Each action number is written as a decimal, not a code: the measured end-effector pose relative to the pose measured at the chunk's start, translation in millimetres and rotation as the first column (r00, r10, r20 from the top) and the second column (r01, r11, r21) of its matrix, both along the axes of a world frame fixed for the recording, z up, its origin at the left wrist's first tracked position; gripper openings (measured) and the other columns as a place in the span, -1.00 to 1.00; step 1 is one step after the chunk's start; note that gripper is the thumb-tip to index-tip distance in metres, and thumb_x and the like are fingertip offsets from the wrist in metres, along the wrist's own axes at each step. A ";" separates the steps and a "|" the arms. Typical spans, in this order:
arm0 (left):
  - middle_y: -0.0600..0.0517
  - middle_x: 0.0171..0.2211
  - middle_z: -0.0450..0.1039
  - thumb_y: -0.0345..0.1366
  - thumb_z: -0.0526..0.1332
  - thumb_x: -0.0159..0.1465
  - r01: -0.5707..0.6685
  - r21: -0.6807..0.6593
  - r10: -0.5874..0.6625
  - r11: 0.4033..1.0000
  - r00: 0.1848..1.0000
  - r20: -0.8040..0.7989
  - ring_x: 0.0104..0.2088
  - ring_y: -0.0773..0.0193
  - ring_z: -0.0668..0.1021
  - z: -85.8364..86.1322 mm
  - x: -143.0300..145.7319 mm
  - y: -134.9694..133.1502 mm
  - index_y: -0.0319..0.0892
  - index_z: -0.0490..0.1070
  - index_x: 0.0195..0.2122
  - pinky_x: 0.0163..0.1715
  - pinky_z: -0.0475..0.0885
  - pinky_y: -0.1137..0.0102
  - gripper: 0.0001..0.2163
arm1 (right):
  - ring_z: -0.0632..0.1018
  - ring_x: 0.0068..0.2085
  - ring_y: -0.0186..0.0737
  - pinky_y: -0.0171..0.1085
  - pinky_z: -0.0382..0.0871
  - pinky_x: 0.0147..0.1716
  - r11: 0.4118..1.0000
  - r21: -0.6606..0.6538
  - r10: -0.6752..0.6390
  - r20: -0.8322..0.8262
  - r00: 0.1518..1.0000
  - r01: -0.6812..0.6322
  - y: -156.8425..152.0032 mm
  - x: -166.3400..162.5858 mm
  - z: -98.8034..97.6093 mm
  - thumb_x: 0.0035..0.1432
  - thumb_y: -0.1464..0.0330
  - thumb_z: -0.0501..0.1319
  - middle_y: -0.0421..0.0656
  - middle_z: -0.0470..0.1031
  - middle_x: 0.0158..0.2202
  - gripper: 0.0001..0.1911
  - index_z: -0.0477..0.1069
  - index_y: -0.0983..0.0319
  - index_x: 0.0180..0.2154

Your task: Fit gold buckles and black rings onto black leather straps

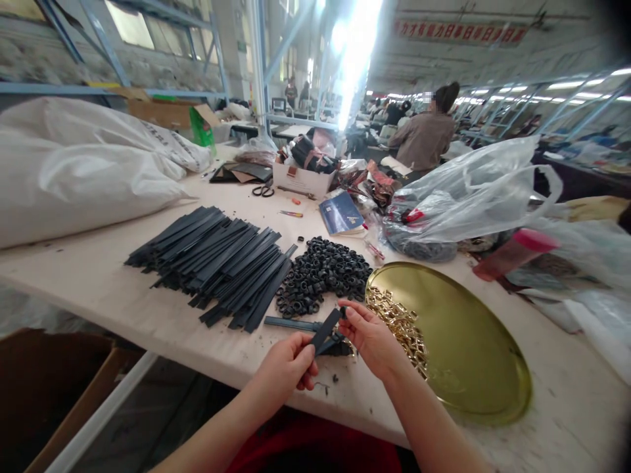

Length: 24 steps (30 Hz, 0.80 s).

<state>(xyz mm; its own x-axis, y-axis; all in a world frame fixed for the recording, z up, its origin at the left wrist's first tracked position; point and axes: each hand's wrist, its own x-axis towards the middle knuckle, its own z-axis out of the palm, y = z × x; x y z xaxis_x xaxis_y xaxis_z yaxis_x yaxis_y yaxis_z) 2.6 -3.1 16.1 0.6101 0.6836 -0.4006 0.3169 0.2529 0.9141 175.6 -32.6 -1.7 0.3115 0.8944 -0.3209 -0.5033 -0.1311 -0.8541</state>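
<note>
My left hand [288, 364] pinches the near end of a dark strap [326, 328] that points up and to the right. My right hand [367, 335] is closed at the strap's far tip, where a small black loop [342, 311] sits between its fingertips. Both hands hover over the pale table's [148, 315] front edge. Just beyond them lies a heap of black loops [323, 272], to its left a fanned pile of dark straps [221, 263]. A round gold tray [468, 341] with several gold buckles [401, 322] sits by my right hand.
A blue booklet [341, 213], scissors [263, 191], an open box of goods [305, 172] and clear plastic bags [468, 190] crowd the far side. Big white sacks [73, 171] fill the left. A person [426, 135] sits with their back turned. A cardboard box [59, 394] stands below left.
</note>
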 end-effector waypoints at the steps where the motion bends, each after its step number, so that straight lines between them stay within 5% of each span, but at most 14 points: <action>1: 0.15 -0.60 0.29 -0.23 -0.03 0.17 0.024 0.067 -0.022 0.997 0.999 -0.029 -0.68 0.45 0.35 -0.2 -0.8 -0.6 -0.23 0.28 -0.29 -0.66 0.20 0.54 -0.78 | 0.43 -0.48 -0.42 -0.35 0.38 -0.41 1.000 0.004 0.015 0.007 1.000 -0.015 -2.3 -0.3 1.5 -0.17 0.24 0.34 -0.25 0.43 -0.44 -0.69 0.46 0.20 -0.30; 5: 0.17 -0.67 0.22 -0.18 -0.03 0.18 0.161 0.291 -0.104 0.943 0.974 -0.201 -0.68 0.41 0.29 7.8 -7.1 -3.5 -0.20 0.28 -0.47 -0.65 0.14 0.51 -0.77 | 0.42 -0.49 -0.40 -0.34 0.35 -0.41 0.993 0.010 0.112 0.241 0.964 -0.118 -16.5 -2.5 7.7 -0.12 0.22 0.30 -0.25 0.45 -0.44 -0.69 0.46 0.21 -0.29; 11: 0.17 -0.69 0.16 -0.19 0.01 0.16 0.336 0.372 -0.212 0.865 0.918 -0.336 -0.62 0.40 0.24 27.5 -17.3 -10.4 -0.19 0.23 -0.61 -0.63 0.03 0.50 -0.74 | 0.44 -0.37 -0.28 -0.29 0.30 -0.34 0.943 0.000 0.255 0.644 0.721 -0.334 -38.8 -6.5 23.8 -0.06 0.32 0.23 -0.23 0.46 -0.44 -0.85 0.45 0.21 -0.37; 16: 0.15 -0.61 0.22 -0.19 -0.03 0.19 0.415 0.329 -0.321 0.848 0.897 -0.303 -0.56 0.38 0.29 38.8 -26.2 -16.9 -0.21 0.37 -0.44 -0.58 0.10 0.52 -0.74 | 0.41 -0.42 -0.31 -0.33 0.26 -0.41 0.920 -0.087 0.336 0.679 0.653 -0.383 -56.7 -6.7 32.1 -0.02 0.36 0.18 -0.25 0.44 -0.47 -0.88 0.42 0.22 -0.37; 21: 0.08 -0.53 0.37 -0.20 -0.04 0.20 0.553 0.418 -0.369 0.721 0.817 -0.443 -0.44 0.30 0.40 44.9 -25.7 -26.1 -0.20 0.41 -0.48 -0.48 0.14 0.49 -0.70 | 0.40 -0.38 -0.32 -0.37 0.19 -0.40 0.873 -0.228 0.409 0.823 0.394 -0.431 -78.0 -18.4 43.8 -0.07 0.41 0.21 -0.25 0.45 -0.45 -0.92 0.45 0.21 -0.42; 24: 0.05 -0.51 0.43 -0.20 -0.06 0.21 0.579 0.454 -0.330 0.677 0.791 -0.516 -0.45 0.25 0.43 38.5 -27.4 -30.0 -0.18 0.40 -0.49 -0.48 0.15 0.47 -0.69 | 0.40 -0.39 -0.33 -0.40 0.21 -0.41 0.853 -0.264 0.469 0.766 0.441 -0.450 -88.1 -23.4 52.2 -0.08 0.38 0.22 -0.26 0.46 -0.44 -0.83 0.48 0.19 -0.33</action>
<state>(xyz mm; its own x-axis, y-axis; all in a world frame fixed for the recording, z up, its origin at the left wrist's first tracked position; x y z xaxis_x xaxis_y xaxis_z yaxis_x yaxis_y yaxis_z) -24.8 -33.1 54.6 0.7982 0.5251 -0.2951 0.5792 -0.5346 0.6154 152.2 -120.7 50.5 -0.0156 0.9825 -0.1857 0.5008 -0.1531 -0.8519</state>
